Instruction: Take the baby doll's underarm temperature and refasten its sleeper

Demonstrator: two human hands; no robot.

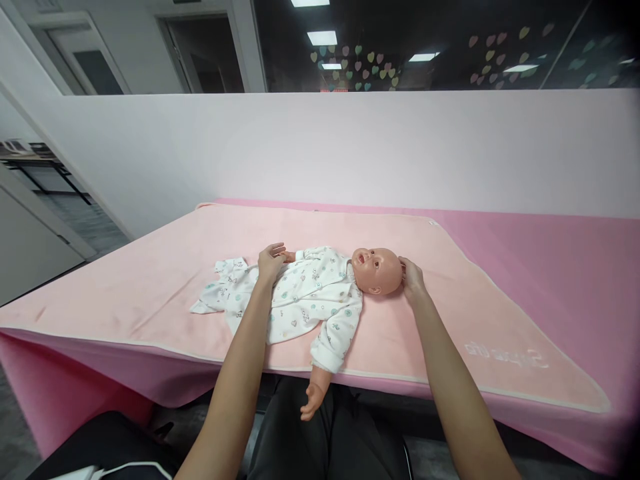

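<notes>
Near the blanket edge, left hand lies open on doll — right hand cups its head.

White partition wall runs behind worktop, which wears pink cover. Above wall, dark glass mirrors ceiling lights; pastel heart stickers dot it. Upper left: white door frames, dark openings. Far left: grey floor, low white panel. Light even, cool, from overhead.
</notes>
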